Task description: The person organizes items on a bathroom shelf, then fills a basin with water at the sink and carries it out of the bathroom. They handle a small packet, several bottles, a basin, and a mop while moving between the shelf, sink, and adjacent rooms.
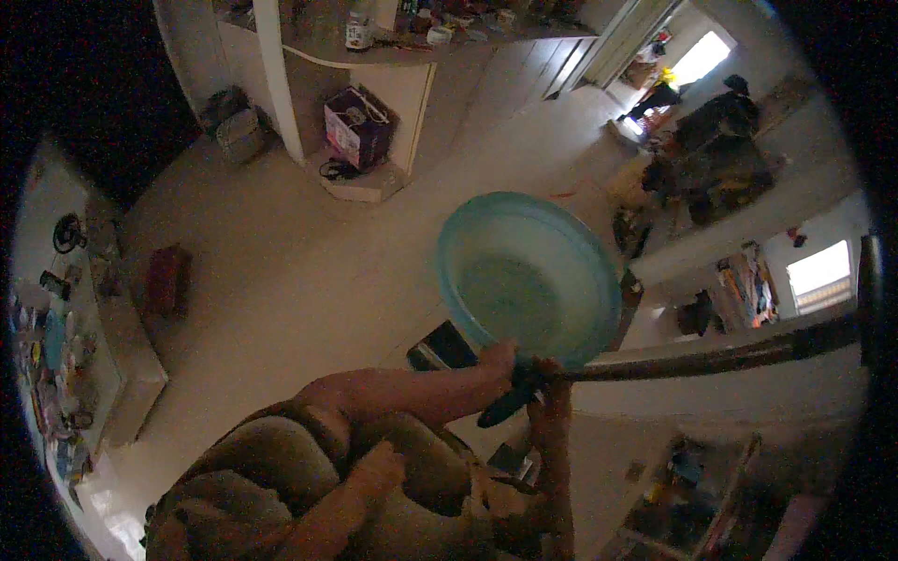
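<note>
A translucent blue-green plastic basin [526,280] is tilted in front of me, and no contents are distinct in it. At its lower rim, my left hand [499,356] is closed on the edge. Just to the right is my right hand [551,382], beside a dark elongated object [505,405]; blur hides its exact grip. From there a long dark bar [701,361] runs to the right edge of view; whether it joins the dark object is unclear. A further hand [382,466] lies against the brown-and-beige clothing below, and whose it is cannot be told.
Tiled floor [302,259] surrounds me. A dark red box [168,282] stands at the left, near a cluttered counter [105,329]. Ahead, a purple box [358,130] sits on a low shelf below another cluttered counter. A dark flat object [443,347] lies below the basin.
</note>
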### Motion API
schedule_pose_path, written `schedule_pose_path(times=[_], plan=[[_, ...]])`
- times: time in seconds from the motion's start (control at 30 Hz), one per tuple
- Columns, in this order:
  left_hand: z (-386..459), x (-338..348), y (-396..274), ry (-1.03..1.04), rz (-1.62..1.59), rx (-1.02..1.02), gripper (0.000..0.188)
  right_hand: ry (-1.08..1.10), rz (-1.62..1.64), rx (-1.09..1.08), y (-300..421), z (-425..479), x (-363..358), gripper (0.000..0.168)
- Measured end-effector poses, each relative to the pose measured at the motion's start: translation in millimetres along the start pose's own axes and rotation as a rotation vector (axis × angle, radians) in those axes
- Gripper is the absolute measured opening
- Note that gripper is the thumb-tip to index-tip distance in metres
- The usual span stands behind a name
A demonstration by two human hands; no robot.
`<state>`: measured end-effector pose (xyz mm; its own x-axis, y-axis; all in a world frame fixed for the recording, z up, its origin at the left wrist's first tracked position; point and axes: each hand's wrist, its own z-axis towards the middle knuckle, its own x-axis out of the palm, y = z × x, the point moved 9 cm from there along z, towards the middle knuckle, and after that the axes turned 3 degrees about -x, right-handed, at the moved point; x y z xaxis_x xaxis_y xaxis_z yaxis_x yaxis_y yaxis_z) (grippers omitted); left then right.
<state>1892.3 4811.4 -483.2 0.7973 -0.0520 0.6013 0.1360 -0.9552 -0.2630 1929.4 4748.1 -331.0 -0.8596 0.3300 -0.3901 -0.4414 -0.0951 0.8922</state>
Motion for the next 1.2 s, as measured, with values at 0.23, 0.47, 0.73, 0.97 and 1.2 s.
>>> schedule_pose_path(times=[0.23,0.47,0.73,0.97,1.2], plan=[[93.7,106.4,-13.1,-0.055,0.043,0.024,0.032,-0.186,-0.297,0.011,-14.7,74.1,-93.2,0.069],[66.9,206.9,-72.7,0.071,0.364,-0.071,0.037,-0.514,-0.066,-0.012,-53.3,115.6,-181.8,0.063],[177.9,208.0,-182.8,0.016,-0.019,-0.326,0.034,-0.697,-0.056,-0.068,-108.0,228.9,-284.8,0.048],[214.0,94.8,-343.1,-0.319,-0.037,-0.072,0.024,-0.948,-0.32,-0.035,-127.6,290.4,-373.0,0.047],[251.2,72.6,-421.8,-0.383,-0.215,0.091,0.028,-1.029,-0.203,0.122,-214.7,357.5,-424.1,0.049]])
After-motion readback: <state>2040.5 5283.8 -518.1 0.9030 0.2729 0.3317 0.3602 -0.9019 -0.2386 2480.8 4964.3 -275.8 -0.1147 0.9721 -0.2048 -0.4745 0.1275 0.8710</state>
